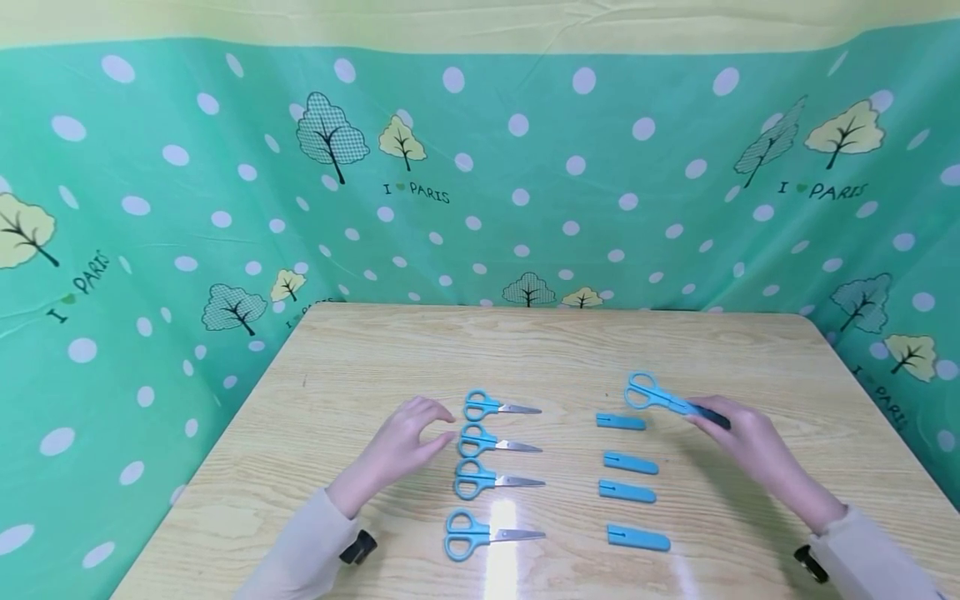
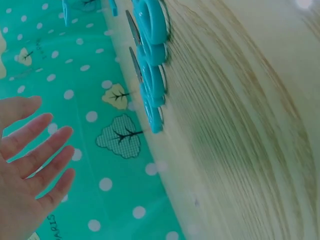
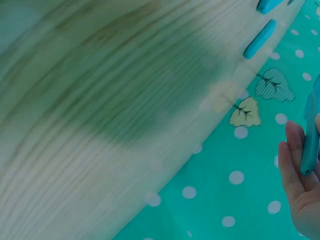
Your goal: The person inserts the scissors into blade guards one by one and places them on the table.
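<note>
My right hand (image 1: 738, 429) pinches a pair of blue-handled scissors (image 1: 643, 390) by the blade end, above the table. A blue sheath (image 3: 311, 145) covers its blades, and its finger rings point left. My left hand (image 1: 397, 442) is relaxed and empty, fingertips close to the rings of the nearest scissors (image 1: 472, 440). Several uncovered blue scissors lie in a column there, blades pointing right, including the farthest pair (image 1: 480, 406) and the front pair (image 1: 468, 535). Right of them several loose blue sheaths lie in a matching column, from the back sheath (image 1: 621, 422) to the front sheath (image 1: 639, 537).
All of this is on a light wood-grain table (image 1: 360, 350). A green curtain (image 1: 420, 233) with white dots and printed trees hangs behind and around it. Black bands (image 1: 358, 547) show at both sleeve cuffs.
</note>
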Motion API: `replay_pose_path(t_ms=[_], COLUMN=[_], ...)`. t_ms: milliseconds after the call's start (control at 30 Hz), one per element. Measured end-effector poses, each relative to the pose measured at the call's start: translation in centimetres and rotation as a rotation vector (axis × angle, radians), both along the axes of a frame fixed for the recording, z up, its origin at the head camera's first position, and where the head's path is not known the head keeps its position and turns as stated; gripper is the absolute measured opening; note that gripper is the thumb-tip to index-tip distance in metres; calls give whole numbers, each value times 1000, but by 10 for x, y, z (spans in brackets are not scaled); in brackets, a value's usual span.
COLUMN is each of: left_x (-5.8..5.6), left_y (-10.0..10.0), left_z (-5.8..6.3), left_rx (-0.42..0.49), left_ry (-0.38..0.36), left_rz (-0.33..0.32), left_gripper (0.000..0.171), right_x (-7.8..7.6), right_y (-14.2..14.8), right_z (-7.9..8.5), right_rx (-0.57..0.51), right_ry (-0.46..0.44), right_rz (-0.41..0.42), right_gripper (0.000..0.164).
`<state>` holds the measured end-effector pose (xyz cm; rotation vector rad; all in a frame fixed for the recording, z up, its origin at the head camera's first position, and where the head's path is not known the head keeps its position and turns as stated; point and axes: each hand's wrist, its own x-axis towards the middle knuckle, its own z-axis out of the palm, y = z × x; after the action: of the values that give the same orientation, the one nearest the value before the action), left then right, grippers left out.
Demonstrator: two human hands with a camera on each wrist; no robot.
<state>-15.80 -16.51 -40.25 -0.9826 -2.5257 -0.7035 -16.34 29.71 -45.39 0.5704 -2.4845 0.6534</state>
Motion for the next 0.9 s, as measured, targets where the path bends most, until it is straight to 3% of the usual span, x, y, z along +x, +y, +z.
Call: replay_pose_path(t_ms=[100,133,300,533,900], left_x=[1,1,1,3,4], left_y=[-4,-5,-11,-16,-20], left_z=[-2,-3,-7,-10,-17], left_rx=[-3,-3,-5,-4,8], left_ry=[11,10,9,5,-22], left_rz=[13,17,34,48,56], left_gripper=[18,18,19,17,18], right_x=[-13,-13,-7,12,12], right_y=[25,28,31,18,32], right_z=[-30,-32,-22,18,11], right_rx=[8,9,14,-44,-27], right_ry=[-4,-12,-41,-218,-279], right_rz=[-44,-62,-112,-141,-188], right_gripper=[27,27,27,26,27])
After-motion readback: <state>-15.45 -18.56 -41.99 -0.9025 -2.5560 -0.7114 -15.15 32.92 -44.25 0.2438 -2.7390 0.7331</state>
